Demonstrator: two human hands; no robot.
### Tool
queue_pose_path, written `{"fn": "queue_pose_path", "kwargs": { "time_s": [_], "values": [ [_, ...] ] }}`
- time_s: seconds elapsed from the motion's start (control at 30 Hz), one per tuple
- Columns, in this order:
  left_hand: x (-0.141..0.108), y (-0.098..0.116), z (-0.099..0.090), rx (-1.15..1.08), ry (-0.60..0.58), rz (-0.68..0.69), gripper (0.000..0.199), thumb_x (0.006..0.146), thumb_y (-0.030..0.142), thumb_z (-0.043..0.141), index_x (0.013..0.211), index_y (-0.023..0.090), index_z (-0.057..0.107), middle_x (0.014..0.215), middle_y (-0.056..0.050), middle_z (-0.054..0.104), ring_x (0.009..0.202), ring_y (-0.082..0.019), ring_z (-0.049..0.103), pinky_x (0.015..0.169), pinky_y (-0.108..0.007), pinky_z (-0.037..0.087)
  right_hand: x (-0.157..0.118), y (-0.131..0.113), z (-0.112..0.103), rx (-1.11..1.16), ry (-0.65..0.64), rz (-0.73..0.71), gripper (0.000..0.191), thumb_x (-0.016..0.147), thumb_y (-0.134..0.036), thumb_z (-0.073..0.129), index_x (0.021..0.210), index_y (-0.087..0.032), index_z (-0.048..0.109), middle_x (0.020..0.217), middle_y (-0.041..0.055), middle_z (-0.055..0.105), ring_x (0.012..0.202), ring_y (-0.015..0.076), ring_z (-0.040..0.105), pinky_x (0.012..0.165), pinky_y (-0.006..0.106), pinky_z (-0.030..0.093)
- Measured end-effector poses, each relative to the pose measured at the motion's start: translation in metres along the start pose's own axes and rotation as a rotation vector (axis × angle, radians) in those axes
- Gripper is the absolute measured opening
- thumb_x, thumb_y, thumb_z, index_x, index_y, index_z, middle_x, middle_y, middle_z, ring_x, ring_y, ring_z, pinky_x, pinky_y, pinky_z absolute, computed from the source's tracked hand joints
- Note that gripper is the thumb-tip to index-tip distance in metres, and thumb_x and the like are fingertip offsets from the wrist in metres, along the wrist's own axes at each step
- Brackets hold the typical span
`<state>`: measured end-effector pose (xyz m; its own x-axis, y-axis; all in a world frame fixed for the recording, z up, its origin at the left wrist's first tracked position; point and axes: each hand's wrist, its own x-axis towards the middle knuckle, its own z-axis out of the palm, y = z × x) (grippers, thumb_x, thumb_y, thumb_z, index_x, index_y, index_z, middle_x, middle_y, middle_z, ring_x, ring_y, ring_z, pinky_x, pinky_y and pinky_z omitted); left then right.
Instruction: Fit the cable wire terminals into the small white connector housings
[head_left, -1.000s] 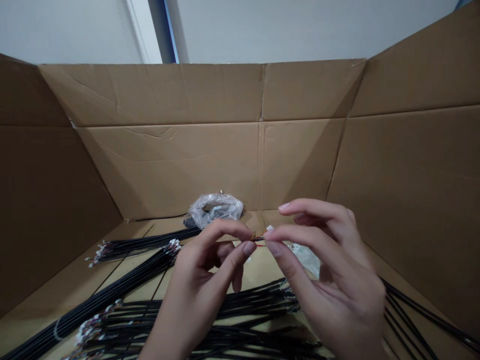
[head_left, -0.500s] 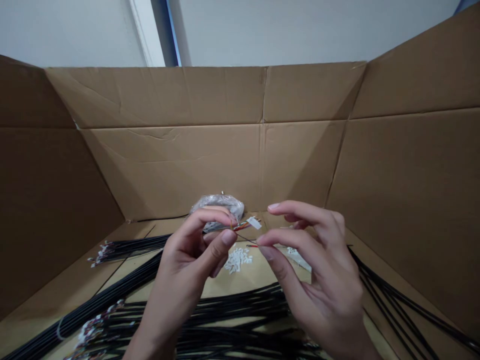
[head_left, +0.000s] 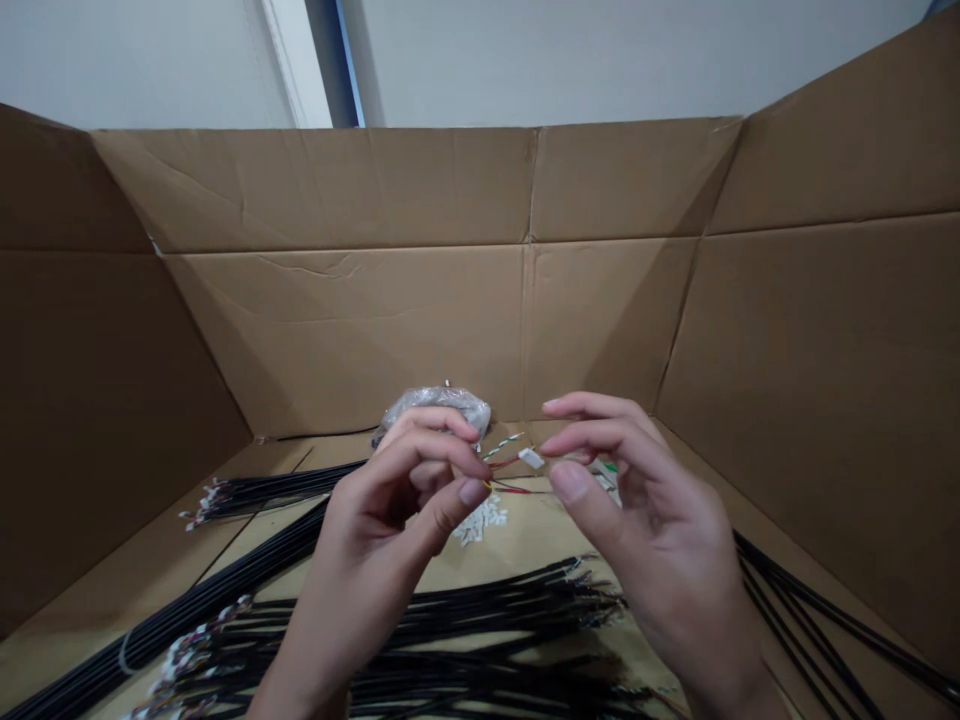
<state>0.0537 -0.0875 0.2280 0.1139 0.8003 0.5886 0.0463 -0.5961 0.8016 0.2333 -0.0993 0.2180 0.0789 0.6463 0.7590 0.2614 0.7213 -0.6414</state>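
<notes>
Your left grip (head_left: 390, 510) is pinching coloured wires (head_left: 510, 462), right grip (head_left: 645, 500) nearing their white connector (head_left: 531, 458); black cable bundles (head_left: 480, 620) are waiting.

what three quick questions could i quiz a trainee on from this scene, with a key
1. True or false: the clear plastic bag lies beyond both hands, by the far wall of the cardboard box.
2. Fill in the blank: the long cables lying in bundles on the box floor are ____.
3. Multiple choice: the small white connector on the thin coloured wires is a) in the air between the left hand and the right hand, b) inside the bag, c) on the box floor.

Key: 1 true; 2 black; 3 a
</notes>
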Motion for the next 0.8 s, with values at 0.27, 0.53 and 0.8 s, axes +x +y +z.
{"fn": "queue_pose_path", "kwargs": {
  "time_s": [0.27, 0.53, 0.8],
  "values": [
    [-0.001, 0.001, 0.001, 0.178, -0.005, 0.066, 0.011, 0.088, 0.024, 0.076, 0.078, 0.029, 0.077, 0.101, -0.006, 0.066, 0.102, -0.02, 0.064, 0.058, -0.018, 0.045, 0.003, -0.001, -0.003, -0.042, 0.014, 0.001, 0.012, 0.092, -0.016, 0.069, 0.088, -0.028, 0.07, 0.113, 0.0014, 0.07, 0.106, 0.0203, 0.065, 0.085, 0.036, 0.049],
    [-0.004, 0.001, 0.003, 0.205, 0.016, 0.108, 0.008, 0.088, 0.024, 0.077, 0.082, 0.03, 0.078, 0.11, -0.005, 0.066, 0.085, -0.016, 0.064, 0.056, -0.019, 0.046, 0.001, -0.007, -0.005, -0.21, 0.067, -0.133, 0.016, 0.092, -0.013, 0.069, 0.088, -0.027, 0.072, 0.104, 0.0011, 0.068, 0.1, 0.0187, 0.065, 0.084, 0.036, 0.048],
    [-0.003, 0.001, 0.003, 0.229, 0.021, 0.135, 0.01, 0.088, 0.023, 0.078, 0.082, 0.031, 0.078, 0.112, -0.001, 0.064, 0.065, -0.008, 0.053, 0.056, -0.018, 0.047, 0.003, -0.012, -0.008, -0.215, -0.006, 0.001, 0.013, 0.093, -0.018, 0.066, 0.084, -0.025, 0.069, 0.074, -0.0049, 0.069, 0.067, 0.0129, 0.06, 0.06, 0.027, 0.045]
  ]
}}
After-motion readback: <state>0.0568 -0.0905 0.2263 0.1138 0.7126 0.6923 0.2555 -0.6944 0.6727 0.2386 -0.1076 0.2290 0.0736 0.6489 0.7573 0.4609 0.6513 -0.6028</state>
